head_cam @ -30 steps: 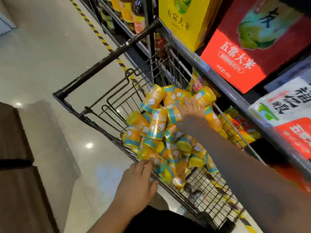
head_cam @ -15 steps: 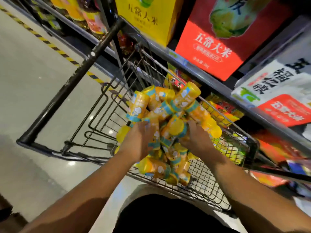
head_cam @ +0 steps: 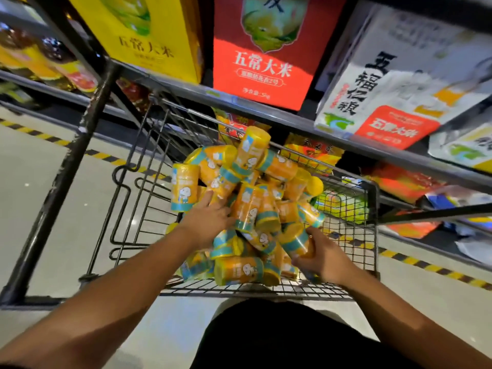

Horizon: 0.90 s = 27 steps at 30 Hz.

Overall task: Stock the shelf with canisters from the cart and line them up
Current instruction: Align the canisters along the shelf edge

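Seen from your head camera, both of your bare forearms reach forward and down into a black wire shopping cart (head_cam: 372, 206). A heap of orange canisters (head_cam: 247, 182) with teal bands and yellow lids fills the cart's middle and far side, lying every which way.

Your left hand (head_cam: 210, 222) lies palm down on the heap, toward the cart's left side. The wrist is straight and the fingers are stretched out and slightly apart, gripping nothing. The forefinger tip touches an upright canister (head_cam: 184, 187) at the heap's left edge.

Your right hand (head_cam: 324, 259) is by the cart's near right corner with its wrist turned inward. Fingers and thumb are curled round a tilted canister (head_cam: 294, 242), clamped on its lower half.

Just beyond the cart's far rim runs a grey shelf edge (head_cam: 292, 121). On that shelf stand a yellow rice box (head_cam: 149, 35), a red rice box (head_cam: 263, 62) and a white rice bag (head_cam: 386, 83).

Left of the cart is pale floor (head_cam: 40, 195), crossed by a yellow-and-black striped line (head_cam: 106, 155).
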Available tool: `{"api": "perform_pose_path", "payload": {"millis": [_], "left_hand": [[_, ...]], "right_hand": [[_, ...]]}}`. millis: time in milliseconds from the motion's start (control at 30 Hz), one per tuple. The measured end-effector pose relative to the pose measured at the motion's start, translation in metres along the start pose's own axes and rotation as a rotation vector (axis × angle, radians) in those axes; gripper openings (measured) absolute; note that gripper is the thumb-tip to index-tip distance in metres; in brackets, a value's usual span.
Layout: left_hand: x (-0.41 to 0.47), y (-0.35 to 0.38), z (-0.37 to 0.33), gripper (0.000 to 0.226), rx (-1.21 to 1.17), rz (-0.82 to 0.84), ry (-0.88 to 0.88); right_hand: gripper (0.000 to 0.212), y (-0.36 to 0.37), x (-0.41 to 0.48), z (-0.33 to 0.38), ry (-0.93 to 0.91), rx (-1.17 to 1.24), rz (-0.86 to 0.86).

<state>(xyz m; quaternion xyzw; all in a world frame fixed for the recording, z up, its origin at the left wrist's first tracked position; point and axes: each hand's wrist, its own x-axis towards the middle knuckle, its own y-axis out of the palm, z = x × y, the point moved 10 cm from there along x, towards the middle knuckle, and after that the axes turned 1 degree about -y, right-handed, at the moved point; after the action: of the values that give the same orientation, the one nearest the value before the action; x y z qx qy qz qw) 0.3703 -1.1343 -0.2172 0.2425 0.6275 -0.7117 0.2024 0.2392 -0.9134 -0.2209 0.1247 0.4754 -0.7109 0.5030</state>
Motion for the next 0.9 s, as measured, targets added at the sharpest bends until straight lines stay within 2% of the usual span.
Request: {"api": "perform_pose_path", "payload": {"millis": [100, 200, 300, 400, 433, 533, 600, 633, 667, 733, 767, 900], "left_hand": [[0.001, -0.003, 0.001, 0.083, -0.074, 0.052, -0.056], [-0.007, -0.009, 0.002, 0.091, -0.278, 0.029, -0.189], [-0.020, -0.029, 0.003, 0.094, -0.708, -0.140, -0.369], [-0.027, -0.033, -0.009, 0.098, -1.258, -0.178, -0.474], [-0.025, -0.039, -0.019, 0.091, -1.407, -0.183, -0.460], [-0.015, -0.070, -0.056, 0.043, -1.790, -0.148, -0.349], [-0.010, -0.087, -0.081, 0.019, -1.884, -0.116, -0.324], [-0.008, -0.093, -0.091, 0.017, -1.908, -0.112, -0.331], [-0.007, -0.098, -0.103, 0.027, -1.936, -0.095, -0.326], [-0.003, -0.110, -0.132, 0.067, -1.982, -0.044, -0.276], [-0.001, -0.119, -0.148, 0.078, -1.990, -0.030, -0.240], [0.007, -0.156, -0.209, 0.068, -1.923, -0.056, -0.118]], "right_hand": [[0.073, -0.003, -0.013, -0.009, -0.011, 0.035, 0.012], [0.060, -0.005, -0.018, -0.015, 0.016, 0.083, 0.050], [0.058, -0.019, -0.030, -0.011, -0.021, 0.163, -0.001], [0.047, -0.029, -0.046, -0.009, -0.043, 0.323, -0.035], [0.045, -0.031, -0.052, -0.009, -0.036, 0.407, -0.035], [0.048, -0.038, -0.066, -0.016, -0.020, 0.661, -0.059], [0.052, -0.044, -0.080, -0.025, -0.011, 0.765, -0.096], [0.052, -0.047, -0.087, -0.030, -0.016, 0.796, -0.119], [0.051, -0.050, -0.094, -0.036, -0.014, 0.835, -0.144], [0.050, -0.058, -0.115, -0.051, -0.025, 0.933, -0.189], [0.051, -0.063, -0.126, -0.060, -0.037, 0.969, -0.206], [0.071, -0.083, -0.175, -0.099, -0.096, 1.032, -0.252]]}}
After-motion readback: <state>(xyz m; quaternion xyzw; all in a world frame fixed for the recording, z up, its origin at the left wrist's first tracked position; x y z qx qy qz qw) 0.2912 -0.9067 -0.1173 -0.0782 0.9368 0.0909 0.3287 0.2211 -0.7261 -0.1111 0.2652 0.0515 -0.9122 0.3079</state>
